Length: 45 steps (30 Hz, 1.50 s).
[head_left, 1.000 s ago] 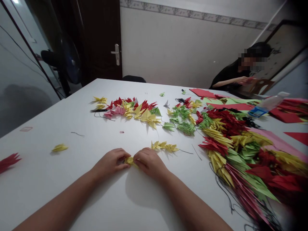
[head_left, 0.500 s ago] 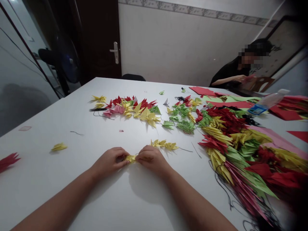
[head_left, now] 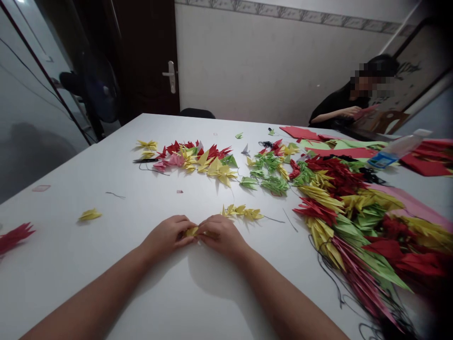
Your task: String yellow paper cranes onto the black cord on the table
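Observation:
Between my fingertips, just above the white table, is a small yellow folded-paper piece. My left hand pinches its left side, and my right hand closes on its right side. Fingers cover most of the piece, so its exact shape is hidden. Right behind my right hand lies a row of yellow folded-paper pieces with a dark thread trailing from its right end. Off to the left rests a single yellow folded-paper piece.
Red, yellow, pink and green paper cranes spread across the table's middle. A big heap of folded paper and black string fills the right, near a plastic bottle. Dark scissors lie at the left. Another person sits at the far right, holding pink paper.
My hands have drawn closer together, and less of the yellow paper piece shows between them. The other person's hands and pink paper have shifted slightly.

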Tool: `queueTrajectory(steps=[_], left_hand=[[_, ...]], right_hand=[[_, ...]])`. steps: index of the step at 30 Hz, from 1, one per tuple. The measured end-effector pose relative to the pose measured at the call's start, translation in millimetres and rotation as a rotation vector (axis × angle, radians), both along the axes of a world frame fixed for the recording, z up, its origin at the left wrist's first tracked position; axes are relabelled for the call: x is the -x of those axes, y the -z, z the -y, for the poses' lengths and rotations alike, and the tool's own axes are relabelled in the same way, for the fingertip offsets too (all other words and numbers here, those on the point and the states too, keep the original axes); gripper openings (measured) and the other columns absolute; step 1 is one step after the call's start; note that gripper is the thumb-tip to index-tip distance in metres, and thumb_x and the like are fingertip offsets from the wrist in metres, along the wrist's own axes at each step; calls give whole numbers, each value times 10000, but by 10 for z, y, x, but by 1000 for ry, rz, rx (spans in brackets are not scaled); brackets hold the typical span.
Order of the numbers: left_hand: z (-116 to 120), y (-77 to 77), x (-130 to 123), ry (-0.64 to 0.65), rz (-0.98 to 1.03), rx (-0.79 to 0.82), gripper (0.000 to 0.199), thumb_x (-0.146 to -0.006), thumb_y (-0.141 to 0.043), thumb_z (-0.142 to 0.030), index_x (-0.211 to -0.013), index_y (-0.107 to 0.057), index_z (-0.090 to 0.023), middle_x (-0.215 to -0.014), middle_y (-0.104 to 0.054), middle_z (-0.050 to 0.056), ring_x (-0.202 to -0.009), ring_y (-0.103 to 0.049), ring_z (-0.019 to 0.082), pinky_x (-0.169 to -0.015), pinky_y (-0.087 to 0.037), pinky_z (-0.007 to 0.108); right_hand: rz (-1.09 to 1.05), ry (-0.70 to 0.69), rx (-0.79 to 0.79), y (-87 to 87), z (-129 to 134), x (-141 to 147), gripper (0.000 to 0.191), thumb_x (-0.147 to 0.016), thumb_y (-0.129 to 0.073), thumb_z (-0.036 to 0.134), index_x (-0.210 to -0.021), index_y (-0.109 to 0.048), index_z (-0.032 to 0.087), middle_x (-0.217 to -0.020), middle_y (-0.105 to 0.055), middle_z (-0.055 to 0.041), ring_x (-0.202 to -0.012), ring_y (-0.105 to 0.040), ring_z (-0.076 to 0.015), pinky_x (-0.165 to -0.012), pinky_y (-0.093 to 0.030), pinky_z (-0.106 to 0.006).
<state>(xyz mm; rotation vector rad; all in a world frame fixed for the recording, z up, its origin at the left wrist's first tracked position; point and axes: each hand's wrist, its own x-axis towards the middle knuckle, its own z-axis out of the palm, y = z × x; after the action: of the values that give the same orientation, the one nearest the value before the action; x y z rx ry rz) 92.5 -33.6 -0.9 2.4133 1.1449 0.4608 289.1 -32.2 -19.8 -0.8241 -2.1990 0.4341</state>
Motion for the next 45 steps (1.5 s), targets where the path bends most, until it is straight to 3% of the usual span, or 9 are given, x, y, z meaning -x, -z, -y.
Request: queueTrajectory(steps=[7, 11, 15, 36, 42, 45], left_hand=[[-12, 14, 69, -29, 7, -21, 254, -819, -477, -372, -943, -607, -192, -861, -591, 27, -687, -527, 120, -661, -429, 246], [-10, 17, 80, -35, 15, -11, 257, -819, -477, -378, -937, -610, -191, -871, -589, 26, -687, -526, 116, -654, -430, 239], [2, -7, 59, -53, -5, -7, 251, -816, -480, -369, -920, -622, -190, -854, -595, 22, -698, -530, 119, -645, -425, 233], [13, 11, 51, -53, -36, -101, 220, -802, -489, -327, -882, -637, -185, -841, -608, 33, -750, -551, 140, -697, -441, 257], [19, 14, 46, -52, -50, -97, 222, -807, -486, -330, -879, -632, -178, -843, -603, 37, -773, -550, 147, -713, -437, 266], [3, 4, 76, -63, -69, -89, 231, -811, -478, -330, -889, -631, -175, -856, -605, 43, -790, -553, 153, -730, -435, 272]], right_hand=[[157, 136, -57, -71, 33, -28, 325, -738, -569, 187, -1062, -562, 171, -997, -642, -67, -969, -521, -200, -900, -348, -375], [310, 125, -69, -37, 3, 28, 140, -792, -523, 194, -881, -631, 201, -830, -654, -33, -897, -528, -182, -939, -283, -391], [306, 149, -65, -30, -6, 21, 130, -804, -522, 188, -727, -627, 199, -727, -639, -6, -812, -533, -150, -944, -261, -362], [188, 189, -5, -106, 40, -62, 111, -700, -497, 78, -670, -543, 175, -748, -611, -27, -776, -505, -157, -847, -345, -323], [184, 190, 0, -119, 47, -62, 135, -705, -485, 72, -669, -549, 186, -758, -621, -27, -784, -521, -163, -861, -358, -347], [173, 178, 12, -101, 42, -86, 97, -741, -508, 127, -745, -575, 197, -835, -643, -27, -872, -541, -173, -947, -312, -393]])
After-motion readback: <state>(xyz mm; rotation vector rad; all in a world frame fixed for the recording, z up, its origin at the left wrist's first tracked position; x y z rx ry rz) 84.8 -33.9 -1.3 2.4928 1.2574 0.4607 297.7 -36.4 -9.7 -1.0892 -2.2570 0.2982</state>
